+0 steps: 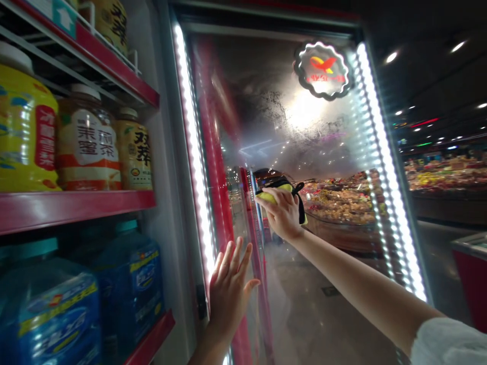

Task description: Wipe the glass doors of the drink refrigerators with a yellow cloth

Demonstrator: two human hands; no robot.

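Note:
My right hand [281, 210] presses a yellow and black cloth [303, 205] against the glass door [323, 284] of a lit drinks cooler, fingers bent over it. A black loop sticks out from the cloth's right side. Lower and to the left, my left hand [230, 284] is raised with its fingers stretched out and holds nothing. It is close to the door's hinge side, beside the left light strip [194, 142]; whether the palm touches the glass I cannot tell. Fog and droplets blur the upper glass under a scalloped round logo [323, 71].
At left, cooler shelves with red edges [76, 208] carry bottled drinks: a yellow jug [23, 132], a tea bottle [89, 142] and big blue bottles [57, 309]. Another light strip [391, 172] runs down the door's right side. Produce displays [449, 175] stand beyond.

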